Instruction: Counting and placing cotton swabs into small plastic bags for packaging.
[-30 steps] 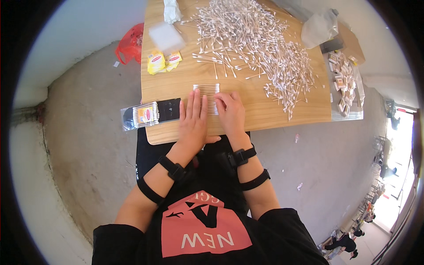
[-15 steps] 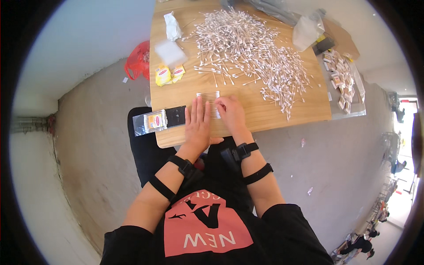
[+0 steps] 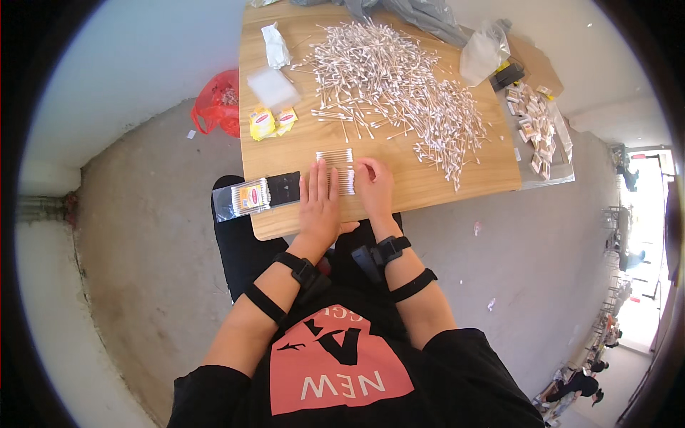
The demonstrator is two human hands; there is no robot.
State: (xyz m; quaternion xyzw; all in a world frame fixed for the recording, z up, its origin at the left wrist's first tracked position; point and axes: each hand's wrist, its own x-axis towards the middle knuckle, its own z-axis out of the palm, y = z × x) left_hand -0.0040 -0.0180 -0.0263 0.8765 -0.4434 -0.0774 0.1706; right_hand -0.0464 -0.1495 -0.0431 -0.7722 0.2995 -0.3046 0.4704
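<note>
Near the table's front edge, cotton swabs point(image 3: 346, 182) lie side by side in a neat row. My left hand point(image 3: 320, 207) rests flat over their left ends, fingers stretched out. Just beyond its fingertips is a second, smaller group of swabs point(image 3: 334, 155), with a narrow gap between the two. At the right ends of the row is my right hand point(image 3: 374, 187), its fingers curled and pinched together; whatever they hold, if anything, is hidden. Left of my left hand lies a black strip point(image 3: 286, 187), beside a clear bag with a filled swab pack point(image 3: 250, 196).
A large heap of loose swabs point(image 3: 378, 68) covers the far middle and right of the table point(image 3: 282, 227). Yellow cards point(image 3: 262, 124) and clear film point(image 3: 273, 88) lie at the left. Filled packs point(image 3: 536, 128) are piled off the right edge. A red bag point(image 3: 217, 103) stands on the floor.
The single row of swabs has parted into two groups, with a gap near my left fingertips. My right hand has moved slightly nearer to me; my left hand stays flat.
</note>
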